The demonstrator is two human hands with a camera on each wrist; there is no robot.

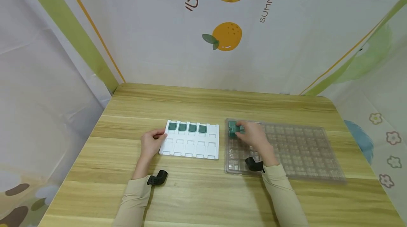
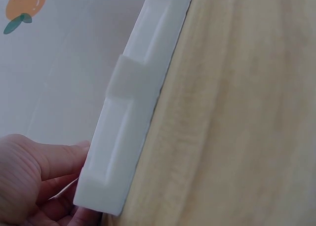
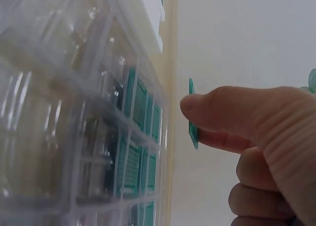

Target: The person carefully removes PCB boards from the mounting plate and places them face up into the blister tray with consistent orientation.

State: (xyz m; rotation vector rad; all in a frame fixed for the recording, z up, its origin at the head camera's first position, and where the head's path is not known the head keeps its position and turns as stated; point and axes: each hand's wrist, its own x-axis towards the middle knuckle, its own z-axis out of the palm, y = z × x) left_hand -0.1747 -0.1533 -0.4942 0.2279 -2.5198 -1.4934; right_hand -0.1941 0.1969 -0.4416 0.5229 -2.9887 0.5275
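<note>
My left hand (image 1: 153,144) grips the left edge of a white plastic tray (image 1: 190,136). In the left wrist view the thumb lies on the tray's side, with fingers curled below. Several small green circuit boards (image 1: 182,127) sit in the tray's far row; its near row of pockets holds none. Between thumb and finger, my right hand (image 1: 255,136) pinches a thin green circuit board (image 3: 193,132), held clear of the compartments. Beneath that hand lies a clear compartment tray (image 1: 286,177), where more green boards (image 3: 131,167) stand in compartments at its far left corner.
Both trays lie on a wood-grain table (image 1: 190,191), the white one left of the clear one, with a narrow gap between them. A printed white cloth (image 1: 159,43) hangs behind the table's far edge. Dark wrist cameras (image 1: 158,178) are strapped to both sleeves.
</note>
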